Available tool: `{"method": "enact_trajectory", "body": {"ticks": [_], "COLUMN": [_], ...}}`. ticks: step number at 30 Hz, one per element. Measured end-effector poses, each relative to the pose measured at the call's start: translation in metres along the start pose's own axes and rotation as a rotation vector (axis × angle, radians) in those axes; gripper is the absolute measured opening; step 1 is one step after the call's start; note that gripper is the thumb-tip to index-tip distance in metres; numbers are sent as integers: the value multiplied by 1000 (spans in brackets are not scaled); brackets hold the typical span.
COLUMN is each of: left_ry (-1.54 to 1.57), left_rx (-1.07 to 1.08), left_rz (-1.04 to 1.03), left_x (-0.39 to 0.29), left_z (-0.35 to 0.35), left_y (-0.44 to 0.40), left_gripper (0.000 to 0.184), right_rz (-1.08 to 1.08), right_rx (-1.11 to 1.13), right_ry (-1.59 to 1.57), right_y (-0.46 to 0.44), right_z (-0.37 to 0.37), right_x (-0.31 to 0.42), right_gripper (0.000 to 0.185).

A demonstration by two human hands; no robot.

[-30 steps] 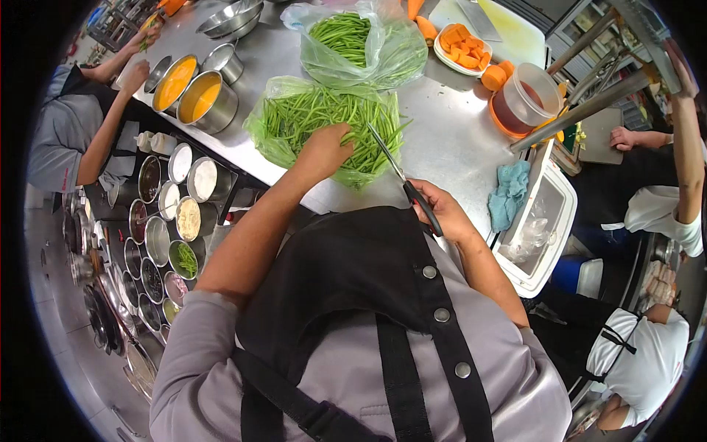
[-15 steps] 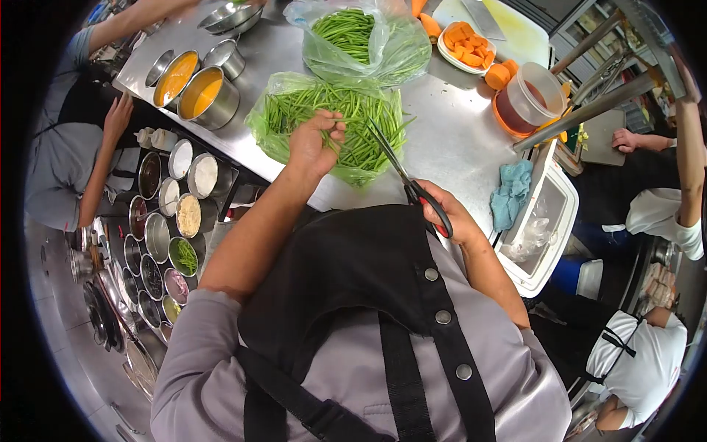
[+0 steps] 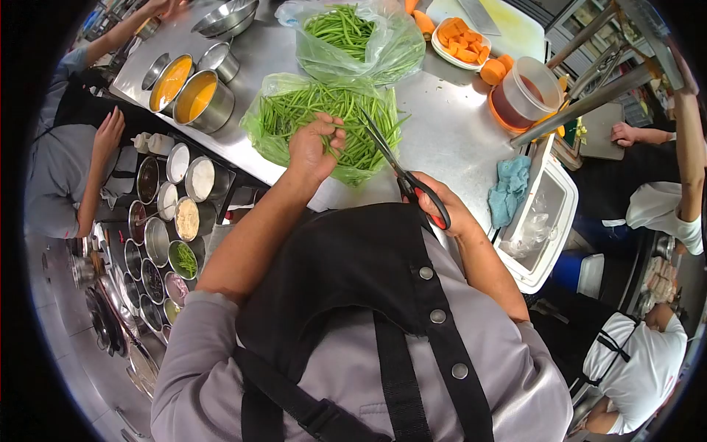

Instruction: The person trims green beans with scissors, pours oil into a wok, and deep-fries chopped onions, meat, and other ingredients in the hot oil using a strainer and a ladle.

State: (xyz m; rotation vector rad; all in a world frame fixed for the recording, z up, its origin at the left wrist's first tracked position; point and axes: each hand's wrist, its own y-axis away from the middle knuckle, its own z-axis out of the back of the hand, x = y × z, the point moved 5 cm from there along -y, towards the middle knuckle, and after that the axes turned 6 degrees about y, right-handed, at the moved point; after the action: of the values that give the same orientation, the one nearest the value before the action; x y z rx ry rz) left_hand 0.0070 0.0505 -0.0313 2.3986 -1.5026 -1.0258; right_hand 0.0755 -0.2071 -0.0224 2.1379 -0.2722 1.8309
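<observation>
My left hand (image 3: 317, 149) pinches green beans over an open plastic bag of long green beans (image 3: 294, 110). The bag lies on the steel table, close to my body. In my right hand (image 3: 442, 205) is a pair of scissors (image 3: 390, 156) with black and red handles. Its blades point up and left over the beans, with the tips a little to the right of my left fingers. Just behind sits a second plastic bag of green beans (image 3: 339, 31).
Metal pots of orange liquid (image 3: 197, 98) stand at left, above several small ingredient tins (image 3: 199, 179). Cut carrots (image 3: 462, 42), a round plastic tub (image 3: 525, 92), a blue cloth (image 3: 508, 190) and a white cooler (image 3: 545, 258) are at right. Co-workers stand on both sides.
The scissor tips have shifted slightly up and left, with the handles tilted a little differently. My left hand stays over the bag, its fingers slightly moved. The whole view has shifted a little.
</observation>
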Motion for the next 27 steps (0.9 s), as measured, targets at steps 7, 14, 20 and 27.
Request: {"method": "enact_trajectory", "body": {"ticks": [7, 14, 20, 27], "left_ry": [-118, -1057, -1334, -1867], "left_rx": [9, 173, 71, 336], "left_rz": [-44, -305, -470, -603], "left_x": [-3, 8, 14, 19], "left_z": [-3, -10, 11, -21], "left_y": [-6, -51, -82, -55], "left_gripper": [18, 19, 19, 29], "right_rz": [-109, -156, -100, -92], "right_rx": [-56, -163, -138, -129], "right_ry": [-7, 2, -65, 22], "right_y": [1, 22, 35, 24], "right_z": [2, 12, 10, 11], "right_x": [-13, -37, -22, -25], "right_gripper": [55, 58, 67, 67]}}
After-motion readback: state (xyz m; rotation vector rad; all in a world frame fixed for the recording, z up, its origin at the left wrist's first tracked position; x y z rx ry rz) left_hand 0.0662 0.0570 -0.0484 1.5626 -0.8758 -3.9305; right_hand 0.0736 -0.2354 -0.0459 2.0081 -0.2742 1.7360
